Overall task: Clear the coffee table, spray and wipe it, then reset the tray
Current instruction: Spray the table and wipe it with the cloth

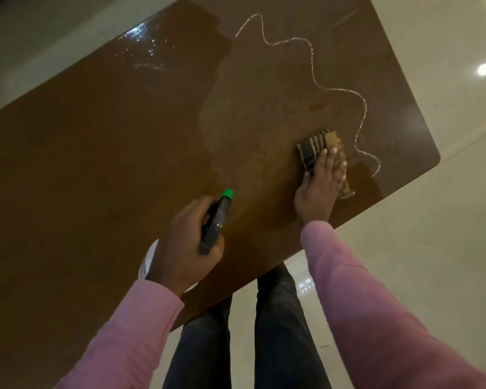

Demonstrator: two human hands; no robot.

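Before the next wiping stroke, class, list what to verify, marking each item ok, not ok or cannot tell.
1. The cloth lies flat under the right hand on the table: ok.
2. The left hand grips the spray bottle, away from the cloth: ok.
3. Cleaner applied, foam line and droplets visible: ok.
4. That foam line wiped away: not ok.
5. The tray ready for reset: cannot tell, out of view.

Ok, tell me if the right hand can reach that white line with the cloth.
Probably yes: the right hand presses the cloth flat just beside the line's near end, with nothing between.
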